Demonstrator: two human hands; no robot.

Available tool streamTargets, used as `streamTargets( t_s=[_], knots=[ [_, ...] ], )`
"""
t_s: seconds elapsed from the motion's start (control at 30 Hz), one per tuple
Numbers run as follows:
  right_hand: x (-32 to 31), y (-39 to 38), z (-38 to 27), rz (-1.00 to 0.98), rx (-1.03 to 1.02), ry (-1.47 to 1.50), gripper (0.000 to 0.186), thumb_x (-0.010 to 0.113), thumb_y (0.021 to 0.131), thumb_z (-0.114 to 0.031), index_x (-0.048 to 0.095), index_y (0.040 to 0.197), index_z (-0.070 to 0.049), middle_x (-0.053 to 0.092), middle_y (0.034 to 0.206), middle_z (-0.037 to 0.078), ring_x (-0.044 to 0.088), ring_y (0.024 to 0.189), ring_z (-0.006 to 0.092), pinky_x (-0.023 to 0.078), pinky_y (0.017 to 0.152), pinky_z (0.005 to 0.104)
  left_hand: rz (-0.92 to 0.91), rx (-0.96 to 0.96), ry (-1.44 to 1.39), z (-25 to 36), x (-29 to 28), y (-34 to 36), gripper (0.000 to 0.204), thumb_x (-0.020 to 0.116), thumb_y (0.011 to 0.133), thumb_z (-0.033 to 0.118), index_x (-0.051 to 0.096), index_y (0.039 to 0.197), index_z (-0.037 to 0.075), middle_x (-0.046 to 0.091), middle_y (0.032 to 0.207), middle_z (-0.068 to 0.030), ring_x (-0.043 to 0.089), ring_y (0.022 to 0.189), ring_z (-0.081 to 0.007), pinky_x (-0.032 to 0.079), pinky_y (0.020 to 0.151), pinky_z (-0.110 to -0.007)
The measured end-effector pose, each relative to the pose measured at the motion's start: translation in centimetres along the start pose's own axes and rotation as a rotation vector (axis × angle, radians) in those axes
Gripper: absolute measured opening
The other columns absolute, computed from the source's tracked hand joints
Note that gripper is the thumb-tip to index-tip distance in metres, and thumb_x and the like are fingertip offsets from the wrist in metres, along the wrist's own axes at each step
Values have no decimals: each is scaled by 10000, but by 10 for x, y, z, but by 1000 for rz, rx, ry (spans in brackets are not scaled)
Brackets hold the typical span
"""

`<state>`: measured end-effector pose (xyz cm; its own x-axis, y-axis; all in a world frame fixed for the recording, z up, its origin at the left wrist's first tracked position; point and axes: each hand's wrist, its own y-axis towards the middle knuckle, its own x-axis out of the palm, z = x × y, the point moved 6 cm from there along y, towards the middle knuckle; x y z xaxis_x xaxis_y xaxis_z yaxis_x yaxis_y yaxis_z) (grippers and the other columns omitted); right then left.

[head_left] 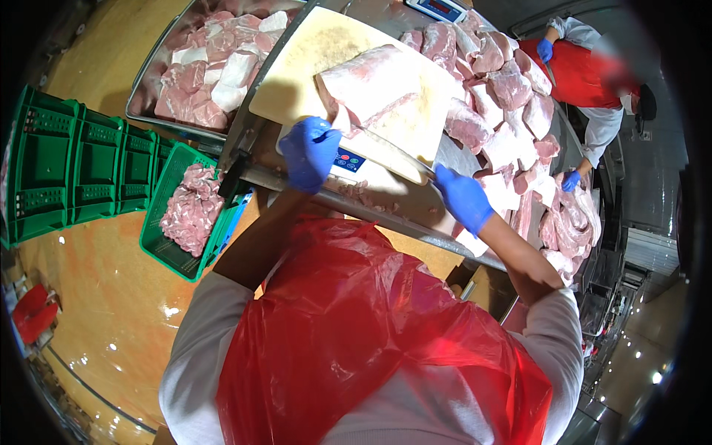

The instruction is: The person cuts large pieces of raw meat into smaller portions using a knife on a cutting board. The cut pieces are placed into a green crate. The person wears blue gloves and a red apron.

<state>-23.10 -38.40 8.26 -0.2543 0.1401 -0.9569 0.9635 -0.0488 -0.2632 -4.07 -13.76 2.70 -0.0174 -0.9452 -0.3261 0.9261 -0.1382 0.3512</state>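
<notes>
A large pale piece of meat point(374, 81) lies on the white cutting board point(330, 33). My left hand point(310, 154), in a blue glove, is closed on a flap at the meat's near left corner. In my blue-gloved right hand point(463, 199) is a knife point(397, 154), its handle mostly hidden by the fingers. The blade points left along the near edge of the meat, and its tip reaches toward my left hand. Just under the board's near edge shows the button panel of a scale point(347, 160).
Many meat pieces point(504, 111) are heaped right of the board. A metal bin of cut meat point(133, 104) stands at the far left. Nearer are a green crate of trimmings point(174, 263) and stacked green crates point(96, 159). Across the table, a co-worker point(567, 74) in a red apron handles meat.
</notes>
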Motion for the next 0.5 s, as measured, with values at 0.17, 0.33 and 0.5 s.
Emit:
streamTargets(
  t_s=[0.17,0.33,0.5],
  knots=[
    [-44,-31,3,51,50,-144,119,562,961,-129,503,1052,-80,637,862,201,642,651,422,513,558,487,64,-238,-212,-37,-22,-6,138,710,819,28,667,949,8,645,851,-93,613,657,-211,517,639,-333],
    [-50,31,-67,418,-72,122,124,585,948,-127,500,1013,-67,605,868,224,633,731,444,507,619,506,-138,228,192,36,-11,8,365,768,807,171,638,1119,32,600,1119,-133,616,891,-278,531,755,-395],
    [-55,113,-123,446,-165,194,149,539,937,-126,519,1072,-66,626,865,223,648,768,436,515,667,503,-310,299,391,29,2,1,393,743,786,232,649,1128,61,611,1129,-128,599,989,-313,522,835,-436]
  ],
)
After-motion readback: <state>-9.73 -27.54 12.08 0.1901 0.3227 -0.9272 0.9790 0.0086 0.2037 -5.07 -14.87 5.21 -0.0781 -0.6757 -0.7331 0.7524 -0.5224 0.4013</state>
